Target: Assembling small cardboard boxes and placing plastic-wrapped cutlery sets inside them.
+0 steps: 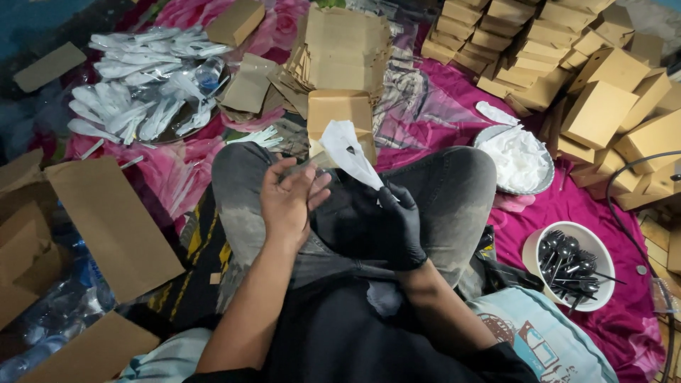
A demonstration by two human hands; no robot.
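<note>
**Napkin pinched over my lap**

My right hand (399,221), in a black glove, has its fingers (389,193) closed on the lower end of a white folded napkin (349,153), which rises tilted above my knees. My bare left hand (289,198) curls loosely around a clear wrapper (303,169) just beside it. Ahead stands a brown cardboard box (339,113); to my right, a white bowl (539,248) of black spoons (567,266).

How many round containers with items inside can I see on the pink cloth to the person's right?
2: a silver plate holding white pieces sits beside the right knee, and a white bowl of black spoons sits nearer the person, below it. Others may be hidden.
</note>
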